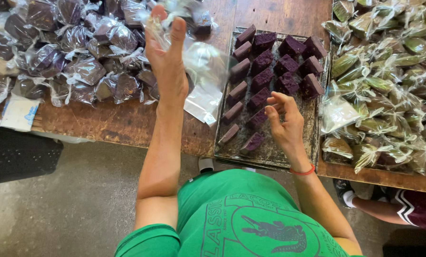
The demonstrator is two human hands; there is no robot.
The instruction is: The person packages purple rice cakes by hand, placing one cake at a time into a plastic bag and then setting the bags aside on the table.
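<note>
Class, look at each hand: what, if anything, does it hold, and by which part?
The left hand holds a clear plastic bag by its top edge. The right hand holds nothing, hovering over the tray.

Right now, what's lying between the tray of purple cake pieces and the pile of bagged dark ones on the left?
In the head view, the raised left hand with a clear plastic bag lies between the tray and the bagged pile, over bare wooden table.

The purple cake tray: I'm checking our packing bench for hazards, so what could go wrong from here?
The tray sits at the table's front edge, so a nudge from the right hand might tip it off. The clear bag hangs loosely from the raised left hand and could slip. The unwrapped purple slices lie bare, close to the wrapped green pieces, and could pick up dirt.
</note>
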